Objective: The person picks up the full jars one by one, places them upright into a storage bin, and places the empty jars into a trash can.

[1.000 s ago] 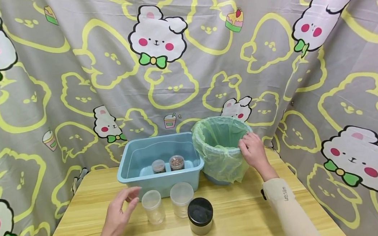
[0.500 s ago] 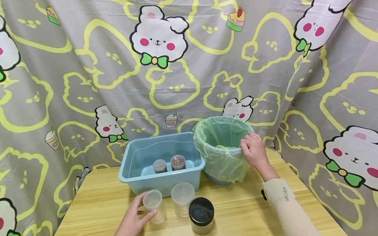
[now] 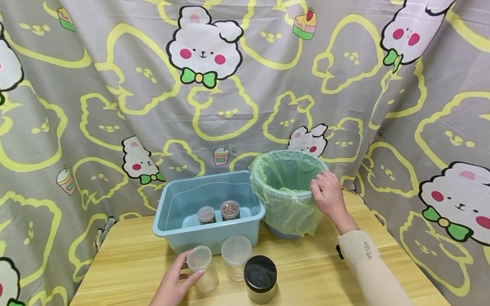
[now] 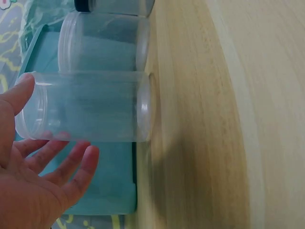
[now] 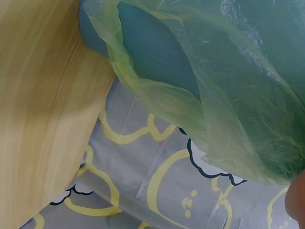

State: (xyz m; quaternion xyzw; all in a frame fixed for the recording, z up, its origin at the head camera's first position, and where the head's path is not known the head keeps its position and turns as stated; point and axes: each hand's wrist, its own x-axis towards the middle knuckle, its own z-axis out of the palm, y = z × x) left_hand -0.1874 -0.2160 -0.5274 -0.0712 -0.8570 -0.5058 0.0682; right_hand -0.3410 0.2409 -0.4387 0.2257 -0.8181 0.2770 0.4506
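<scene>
In the head view my left hand point(image 3: 172, 288) holds a tall clear plastic jar point(image 3: 205, 273) near its top, thumb on the near side and fingers on the far side. The jar leans slightly. In the left wrist view the thumb presses by the jar's point(image 4: 90, 107) lid, and the fingers curve under its side. My right hand point(image 3: 328, 192) grips the right rim of a blue bin point(image 3: 281, 230) lined with a thin green bag point(image 3: 299, 215). Only a sliver of that hand point(image 5: 296, 202) shows in the right wrist view.
A wider clear jar point(image 3: 236, 261) and a black-lidded jar point(image 3: 260, 280) stand right of the held jar. Behind them is a blue tub point(image 3: 221, 238) containing two small jars, one filled with brown bits point(image 3: 230, 211). A patterned curtain point(image 3: 225, 107) surrounds the wooden table point(image 3: 320, 284).
My left hand has moved right, from beside the tall clear jar to holding it. The jar has since tipped slightly. My right hand stays on the bin's rim.
</scene>
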